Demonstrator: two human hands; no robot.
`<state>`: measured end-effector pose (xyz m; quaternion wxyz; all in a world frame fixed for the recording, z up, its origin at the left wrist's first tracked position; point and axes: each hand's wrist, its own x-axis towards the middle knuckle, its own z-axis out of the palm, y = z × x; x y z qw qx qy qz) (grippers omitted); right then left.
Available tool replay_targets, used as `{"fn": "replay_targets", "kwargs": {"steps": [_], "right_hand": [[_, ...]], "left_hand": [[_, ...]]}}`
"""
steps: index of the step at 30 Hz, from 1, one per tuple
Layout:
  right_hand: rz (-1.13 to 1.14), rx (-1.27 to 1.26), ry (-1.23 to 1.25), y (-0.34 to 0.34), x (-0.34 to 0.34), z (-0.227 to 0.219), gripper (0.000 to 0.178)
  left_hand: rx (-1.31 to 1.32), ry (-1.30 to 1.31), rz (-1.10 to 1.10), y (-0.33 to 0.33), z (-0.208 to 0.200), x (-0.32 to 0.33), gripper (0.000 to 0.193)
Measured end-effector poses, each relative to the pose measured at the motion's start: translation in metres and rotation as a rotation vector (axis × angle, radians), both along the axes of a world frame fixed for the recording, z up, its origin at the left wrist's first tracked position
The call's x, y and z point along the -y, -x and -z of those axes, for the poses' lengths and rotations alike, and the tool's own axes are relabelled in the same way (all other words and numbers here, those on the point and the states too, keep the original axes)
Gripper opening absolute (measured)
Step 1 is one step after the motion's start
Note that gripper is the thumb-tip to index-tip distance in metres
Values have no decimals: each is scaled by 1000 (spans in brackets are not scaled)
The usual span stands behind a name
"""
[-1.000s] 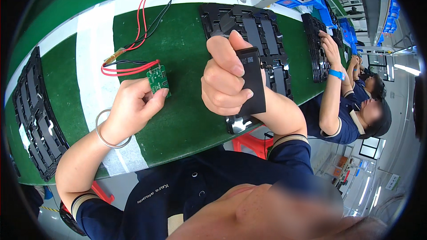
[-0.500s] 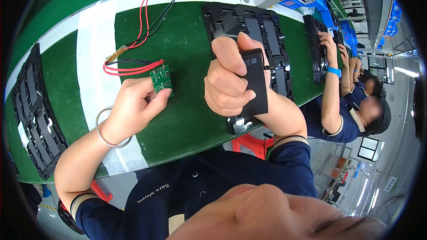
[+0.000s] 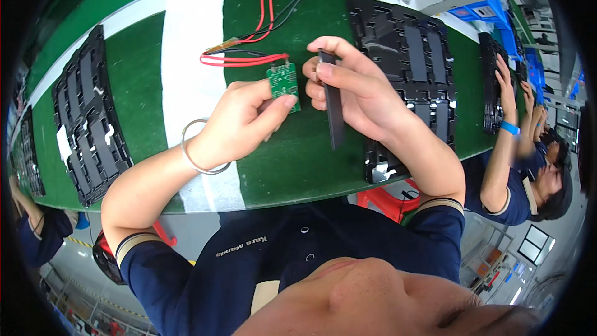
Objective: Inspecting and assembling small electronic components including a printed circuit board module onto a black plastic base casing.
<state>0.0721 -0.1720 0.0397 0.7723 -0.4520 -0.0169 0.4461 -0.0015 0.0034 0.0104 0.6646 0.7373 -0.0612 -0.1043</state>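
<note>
My left hand (image 3: 245, 115) pinches a small green circuit board (image 3: 283, 84) between thumb and fingers. Red wires (image 3: 249, 61) and black ones run from the board's top edge toward the back of the bench. In my right hand (image 3: 364, 84) is a flat black battery pack (image 3: 334, 115), turned nearly edge-on, with thumb and fingers around its upper part. Its near end points down over the green mat. The board and the battery are a short gap apart, not touching.
A black moulded tray (image 3: 404, 43) holding flat dark packs lies behind my right forearm. Another such tray (image 3: 90, 118) is at the left. A stack of black trays (image 3: 491, 87) stands further right, beside a co-worker's raised arm (image 3: 505, 124). Blue bins (image 3: 488, 12) line the back.
My right hand has turned the battery from its broad face to nearly edge-on and brought it closer to the board. The view has shifted, moving the bench rightward in it.
</note>
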Motion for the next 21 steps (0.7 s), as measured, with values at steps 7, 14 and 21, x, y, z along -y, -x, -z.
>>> {"fn": "replay_targets", "kwargs": {"steps": [7, 14, 21], "right_hand": [[-67, 337, 128, 2, 2, 5, 27], [-85, 516, 244, 8, -1, 11, 25], [-37, 562, 254, 10, -2, 17, 26]], "left_hand": [[-3, -12, -7, -2, 1, 0, 26], [92, -83, -14, -2, 4, 2, 21], [108, -95, -27, -2, 4, 3, 21]]}}
